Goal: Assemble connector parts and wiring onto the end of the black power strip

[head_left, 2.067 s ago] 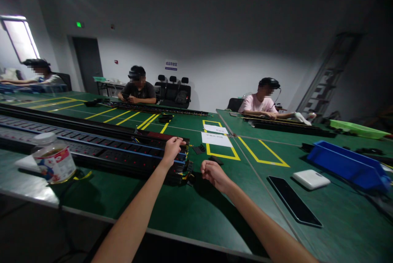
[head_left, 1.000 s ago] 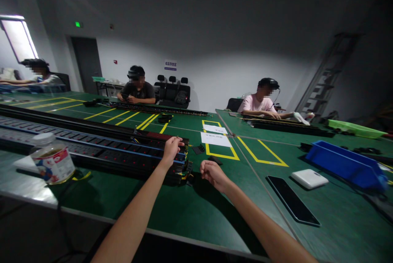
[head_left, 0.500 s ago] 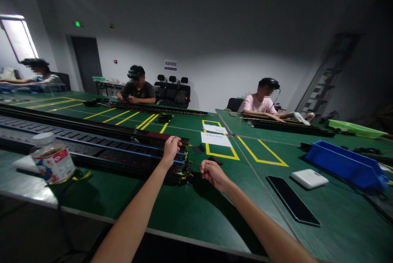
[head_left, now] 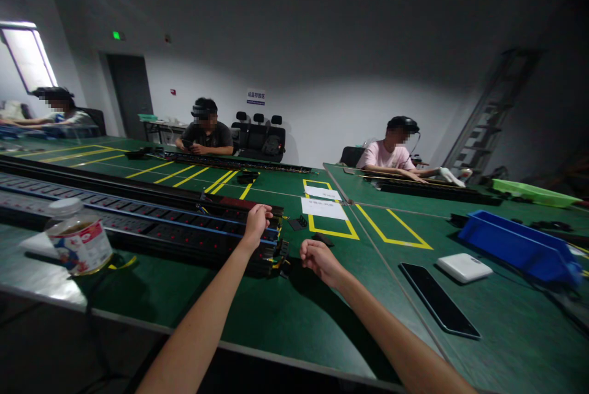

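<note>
Long black strips with blue edges and red dots (head_left: 172,235) lie side by side on the green table. Above their right end is my left hand (head_left: 258,223), its fingers closed in a pinch; what they hold, if anything, is too small to make out. My right hand (head_left: 321,261) hangs just past that end, apart from the strips, with curled fingers whose inside is hidden. Below and between the hands, short connector ends with yellow parts (head_left: 279,257) stick out of the strips. A small black piece (head_left: 323,239) lies just behind my right hand.
A lidded jar (head_left: 80,240) stands at the left front. To the right lie a phone (head_left: 439,299), a white box-like item (head_left: 464,267) and a blue bin (head_left: 518,245). Paper sheets (head_left: 324,208) lie ahead. A co-worker (head_left: 389,151) and two other people sit across the table.
</note>
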`<state>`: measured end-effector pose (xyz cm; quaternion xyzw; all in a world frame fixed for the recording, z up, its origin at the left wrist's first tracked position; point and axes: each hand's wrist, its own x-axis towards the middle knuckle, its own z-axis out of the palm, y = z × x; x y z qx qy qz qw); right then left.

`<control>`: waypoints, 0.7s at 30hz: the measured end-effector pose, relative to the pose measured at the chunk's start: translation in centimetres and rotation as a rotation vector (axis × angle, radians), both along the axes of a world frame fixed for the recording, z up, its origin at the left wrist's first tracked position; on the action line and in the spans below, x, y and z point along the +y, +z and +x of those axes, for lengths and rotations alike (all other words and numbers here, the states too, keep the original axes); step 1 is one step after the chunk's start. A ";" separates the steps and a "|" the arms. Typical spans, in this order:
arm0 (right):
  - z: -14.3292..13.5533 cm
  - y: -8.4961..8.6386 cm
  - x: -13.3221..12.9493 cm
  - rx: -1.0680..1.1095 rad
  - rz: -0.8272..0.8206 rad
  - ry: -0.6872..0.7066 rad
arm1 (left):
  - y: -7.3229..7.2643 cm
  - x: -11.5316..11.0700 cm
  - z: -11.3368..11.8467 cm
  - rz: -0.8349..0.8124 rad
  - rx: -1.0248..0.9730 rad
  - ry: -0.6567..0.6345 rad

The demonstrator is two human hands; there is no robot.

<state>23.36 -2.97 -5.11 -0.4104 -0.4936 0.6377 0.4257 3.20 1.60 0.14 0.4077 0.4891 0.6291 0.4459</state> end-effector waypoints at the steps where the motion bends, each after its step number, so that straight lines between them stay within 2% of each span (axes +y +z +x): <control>1: 0.0 0.0 0.0 -0.001 0.001 0.000 | 0.0 0.0 0.0 0.003 0.001 -0.002; 21: 0.0 -0.1 0.0 0.017 0.005 0.004 | -0.1 0.4 -0.2 0.001 -0.093 -0.023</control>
